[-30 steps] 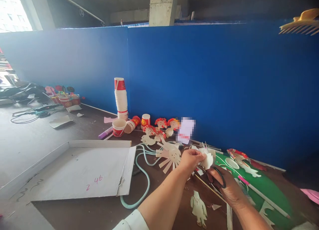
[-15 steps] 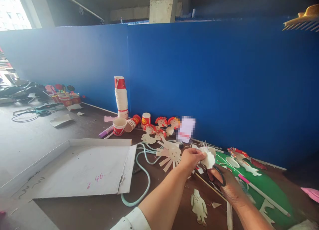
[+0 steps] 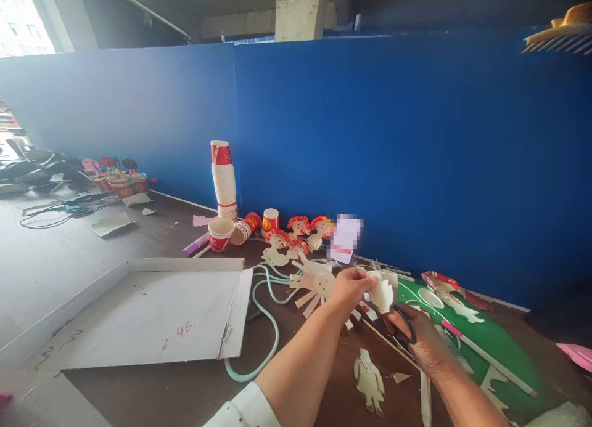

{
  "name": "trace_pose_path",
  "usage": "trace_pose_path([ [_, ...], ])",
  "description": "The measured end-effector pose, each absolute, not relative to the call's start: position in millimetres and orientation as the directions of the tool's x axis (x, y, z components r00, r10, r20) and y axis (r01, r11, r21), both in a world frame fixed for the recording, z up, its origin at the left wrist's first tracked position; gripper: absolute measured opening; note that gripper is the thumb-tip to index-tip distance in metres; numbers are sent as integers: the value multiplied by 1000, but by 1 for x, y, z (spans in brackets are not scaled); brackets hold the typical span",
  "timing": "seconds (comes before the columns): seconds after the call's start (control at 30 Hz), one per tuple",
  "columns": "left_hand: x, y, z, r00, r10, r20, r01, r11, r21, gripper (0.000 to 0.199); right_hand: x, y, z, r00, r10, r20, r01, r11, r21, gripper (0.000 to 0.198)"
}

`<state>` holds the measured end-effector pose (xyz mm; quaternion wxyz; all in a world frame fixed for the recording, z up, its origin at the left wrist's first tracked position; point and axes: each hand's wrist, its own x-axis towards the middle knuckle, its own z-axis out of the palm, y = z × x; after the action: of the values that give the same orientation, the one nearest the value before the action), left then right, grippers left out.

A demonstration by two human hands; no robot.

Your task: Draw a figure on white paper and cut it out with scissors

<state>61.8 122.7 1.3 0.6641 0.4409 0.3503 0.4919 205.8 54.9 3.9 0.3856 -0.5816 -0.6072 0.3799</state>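
Between the fingers of my left hand [image 3: 349, 288] is a white paper cutout [image 3: 382, 292] with an uneven edge. My right hand [image 3: 419, 337] grips a pair of scissors [image 3: 407, 323] by its dark handles; the blades pass behind the paper, and their tips show above it. Below my hands, a paper figure [image 3: 369, 381] lies on the brown table. A paper face with fringed strips [image 3: 321, 283] rests just left of my left hand. Several small paper figures with red fringes [image 3: 300, 227] lie farther back.
A white cardboard tray [image 3: 185, 265] lies at left, beside a pale blue cord [image 3: 277, 334]. Behind stand a tall stack of paper cups [image 3: 225, 183] and a blue partition [image 3: 393, 137]. On the right, a green mat [image 3: 504, 347] carries a pink-tipped white stick [image 3: 490, 359] and paper scraps.
The paper in my left hand has turned slightly and shifted a little left, with its jagged side showing more. My right hand keeps hold of the scissors in nearly the same spot.
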Motion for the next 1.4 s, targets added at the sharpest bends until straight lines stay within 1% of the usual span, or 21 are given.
trace_pose_path([
  [0.13, 63, 124, -1, 275, 961, -22, -330, 116, 937, 40, 207, 57, -3, -33, 999, 29, 374, 39, -927, 33],
  [0.27, 63, 117, 6, 260, 965, -35, -305, 117, 945, 41, 211, 59, -12, -28, 999, 45, 292, 51, -955, 33],
  [0.33, 62, 114, 10, 253, 966, -49, -300, 126, 946, 41, 212, 59, -14, -27, 999, 38, 279, 44, -959, 30],
  [0.57, 60, 109, 18, 251, 963, -98, -271, 167, 948, 38, 207, 57, -8, 27, 999, 27, 326, 17, -945, 31],
  [1.0, 59, 108, 19, 265, 959, -103, -266, 175, 948, 37, 202, 54, 0, 56, 997, 50, 424, 22, -905, 36],
  [1.3, 60, 110, 18, 266, 958, -109, -276, 184, 943, 31, 204, 55, -3, 58, 996, 61, 382, 35, -924, 37],
  [1.4, 59, 110, 19, 256, 963, -80, -289, 155, 945, 27, 205, 55, -1, 41, 998, 44, 377, 26, -926, 34],
])
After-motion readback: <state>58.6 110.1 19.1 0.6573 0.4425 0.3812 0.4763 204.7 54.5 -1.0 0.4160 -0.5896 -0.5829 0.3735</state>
